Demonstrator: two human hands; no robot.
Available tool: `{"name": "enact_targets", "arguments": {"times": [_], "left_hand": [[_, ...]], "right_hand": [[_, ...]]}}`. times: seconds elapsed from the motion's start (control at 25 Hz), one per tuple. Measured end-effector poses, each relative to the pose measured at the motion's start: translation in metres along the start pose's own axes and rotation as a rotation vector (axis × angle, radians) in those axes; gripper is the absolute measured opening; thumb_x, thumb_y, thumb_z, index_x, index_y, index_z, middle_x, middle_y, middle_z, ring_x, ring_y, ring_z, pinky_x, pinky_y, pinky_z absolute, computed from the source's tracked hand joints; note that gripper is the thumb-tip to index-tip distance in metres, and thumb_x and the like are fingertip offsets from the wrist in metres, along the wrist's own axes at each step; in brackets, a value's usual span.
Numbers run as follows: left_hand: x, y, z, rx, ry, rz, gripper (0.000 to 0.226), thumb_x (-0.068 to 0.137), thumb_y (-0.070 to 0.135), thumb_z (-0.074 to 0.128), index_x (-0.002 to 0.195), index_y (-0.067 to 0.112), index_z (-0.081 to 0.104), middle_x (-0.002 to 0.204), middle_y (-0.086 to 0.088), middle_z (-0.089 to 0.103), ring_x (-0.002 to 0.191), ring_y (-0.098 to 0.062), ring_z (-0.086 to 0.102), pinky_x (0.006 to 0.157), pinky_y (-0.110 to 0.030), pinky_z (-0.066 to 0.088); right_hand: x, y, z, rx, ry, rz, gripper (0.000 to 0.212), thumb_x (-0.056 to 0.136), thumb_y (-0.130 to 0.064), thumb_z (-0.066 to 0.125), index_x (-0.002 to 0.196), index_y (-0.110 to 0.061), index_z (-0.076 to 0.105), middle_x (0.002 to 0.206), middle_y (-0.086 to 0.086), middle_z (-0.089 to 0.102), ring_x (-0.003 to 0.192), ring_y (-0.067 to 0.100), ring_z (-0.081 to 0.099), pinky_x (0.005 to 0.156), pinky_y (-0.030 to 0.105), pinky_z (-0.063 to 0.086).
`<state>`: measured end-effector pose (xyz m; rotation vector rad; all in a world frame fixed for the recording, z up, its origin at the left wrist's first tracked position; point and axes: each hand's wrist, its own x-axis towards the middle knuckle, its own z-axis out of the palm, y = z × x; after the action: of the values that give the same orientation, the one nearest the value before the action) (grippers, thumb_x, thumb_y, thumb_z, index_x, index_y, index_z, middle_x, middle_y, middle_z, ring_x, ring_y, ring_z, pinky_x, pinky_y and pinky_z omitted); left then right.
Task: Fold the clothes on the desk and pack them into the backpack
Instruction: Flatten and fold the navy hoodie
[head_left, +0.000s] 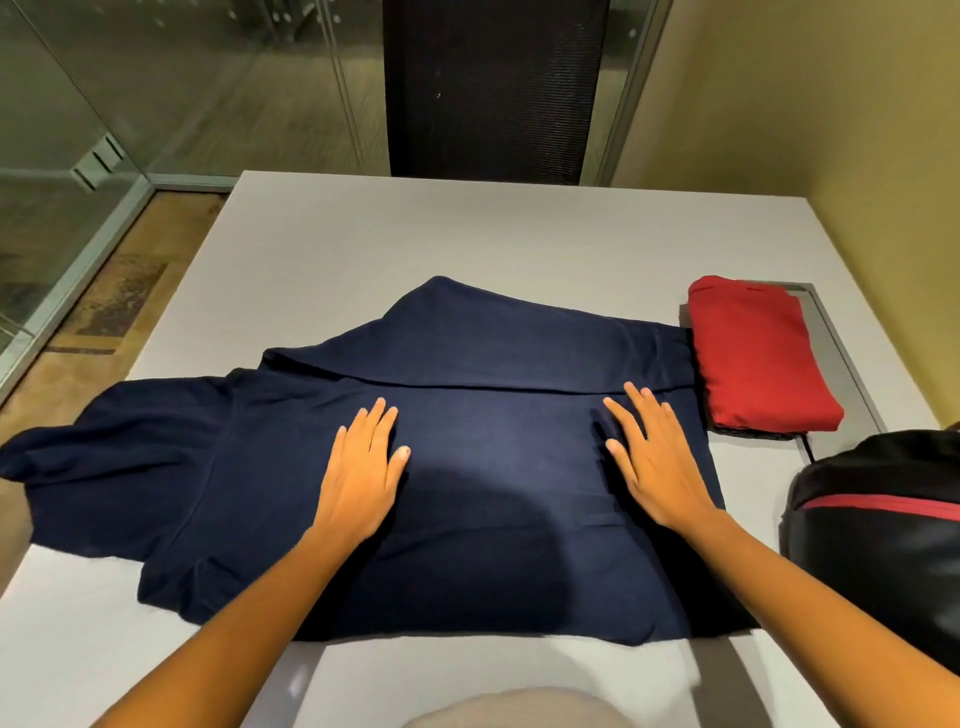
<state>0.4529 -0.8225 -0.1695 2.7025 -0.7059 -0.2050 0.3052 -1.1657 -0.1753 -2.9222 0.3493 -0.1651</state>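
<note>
A navy blue garment lies spread across the white desk, its far edge folded over toward me and a sleeve trailing off the left edge. My left hand rests flat on the cloth near its middle, fingers straight. My right hand presses flat on the cloth nearer its right side. A folded red garment sits just right of the navy one. The black backpack with a red zip line stands at the desk's right edge.
A black mesh chair back stands behind the desk's far edge. Glass partitions are at the left, a yellow wall at the right. A grey cable hatch lies under the red garment.
</note>
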Motion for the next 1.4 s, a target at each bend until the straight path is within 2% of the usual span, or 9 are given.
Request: {"name": "enact_targets", "arguments": {"times": [0.24, 0.4, 0.56, 0.64, 0.76, 0.92, 1.04, 1.24, 1.4], "left_hand": [[0.125, 0.010, -0.018, -0.031, 0.099, -0.048, 0.055, 0.099, 0.029, 0.047, 0.147, 0.008, 0.031, 0.152, -0.009, 0.033, 0.142, -0.027, 0.027, 0.118, -0.044, 0.014], [0.203, 0.008, -0.016, 0.031, 0.053, -0.091, 0.043, 0.094, 0.023, 0.052, 0.133, 0.005, 0.043, 0.127, -0.013, 0.055, 0.120, -0.030, 0.049, 0.115, -0.050, 0.019], [0.261, 0.006, -0.005, 0.063, -0.083, -0.151, 0.049, 0.096, 0.026, 0.051, 0.139, 0.005, 0.038, 0.135, -0.018, 0.049, 0.123, -0.037, 0.047, 0.111, -0.050, 0.022], [0.279, 0.006, -0.001, 0.047, -0.093, -0.158, 0.048, 0.097, 0.023, 0.052, 0.138, 0.003, 0.039, 0.137, -0.021, 0.045, 0.121, -0.039, 0.046, 0.103, -0.048, 0.031], [0.295, 0.007, 0.003, -0.103, -0.092, -0.220, 0.041, 0.096, 0.014, 0.052, 0.133, -0.002, 0.044, 0.132, -0.023, 0.049, 0.120, -0.038, 0.046, 0.099, -0.042, 0.036], [0.289, 0.013, -0.009, -0.249, -0.017, -0.280, 0.030, 0.094, 0.010, 0.053, 0.123, 0.002, 0.057, 0.121, -0.017, 0.062, 0.113, -0.035, 0.054, 0.100, -0.040, 0.040], [0.256, 0.013, -0.035, -0.376, 0.142, -0.203, 0.019, 0.089, 0.009, 0.058, 0.106, 0.015, 0.063, 0.105, -0.003, 0.067, 0.101, -0.027, 0.059, 0.101, -0.049, 0.038], [0.162, -0.001, -0.063, -0.516, 0.205, -0.066, 0.025, 0.083, 0.002, 0.058, 0.095, 0.023, 0.062, 0.095, 0.012, 0.062, 0.093, -0.010, 0.056, 0.099, -0.045, 0.041], [0.085, -0.018, -0.053, -0.232, 0.133, 0.069, 0.055, 0.071, -0.015, 0.058, 0.087, 0.037, 0.057, 0.093, 0.021, 0.060, 0.089, 0.003, 0.052, 0.082, -0.031, 0.022]], "right_hand": [[0.102, 0.037, 0.002, 0.020, -0.069, 0.000, 0.055, 0.094, -0.004, 0.051, 0.146, -0.001, 0.033, 0.155, 0.021, 0.027, 0.144, 0.040, 0.023, 0.117, 0.051, 0.024], [0.150, 0.065, 0.010, 0.014, -0.166, 0.041, 0.073, 0.080, 0.015, 0.046, 0.149, 0.004, 0.025, 0.156, 0.023, 0.023, 0.146, 0.037, 0.019, 0.121, 0.038, 0.012], [0.180, 0.088, 0.023, -0.019, -0.187, 0.045, 0.065, 0.087, 0.008, 0.050, 0.147, 0.006, 0.027, 0.151, 0.025, 0.031, 0.139, 0.040, 0.030, 0.119, 0.041, 0.018], [0.190, 0.093, 0.025, -0.045, -0.132, 0.038, 0.053, 0.090, 0.001, 0.056, 0.139, 0.007, 0.040, 0.134, 0.029, 0.047, 0.116, 0.046, 0.048, 0.102, 0.049, 0.038], [0.197, 0.095, 0.022, -0.069, -0.127, 0.056, 0.038, 0.092, -0.005, 0.057, 0.128, 0.003, 0.050, 0.116, 0.028, 0.052, 0.097, 0.044, 0.051, 0.082, 0.048, 0.044], [0.200, 0.096, 0.011, -0.185, -0.134, -0.060, 0.015, 0.083, 0.004, 0.064, 0.096, 0.005, 0.058, 0.089, 0.025, 0.058, 0.079, 0.041, 0.052, 0.066, 0.045, 0.043], [0.189, 0.088, -0.008, -0.282, -0.010, -0.164, 0.021, 0.069, 0.012, 0.072, 0.074, 0.002, 0.055, 0.071, 0.022, 0.055, 0.068, 0.037, 0.051, 0.058, 0.037, 0.030], [0.117, 0.075, -0.033, -0.364, 0.149, -0.316, 0.018, 0.081, 0.007, 0.046, 0.095, 0.001, 0.055, 0.084, 0.019, 0.054, 0.078, 0.036, 0.051, 0.075, 0.044, 0.037], [0.046, 0.068, -0.024, -0.404, 0.085, -0.383, 0.029, 0.081, -0.004, 0.048, 0.108, -0.002, 0.057, 0.091, 0.016, 0.056, 0.078, 0.035, 0.054, 0.072, 0.043, 0.036]]}}
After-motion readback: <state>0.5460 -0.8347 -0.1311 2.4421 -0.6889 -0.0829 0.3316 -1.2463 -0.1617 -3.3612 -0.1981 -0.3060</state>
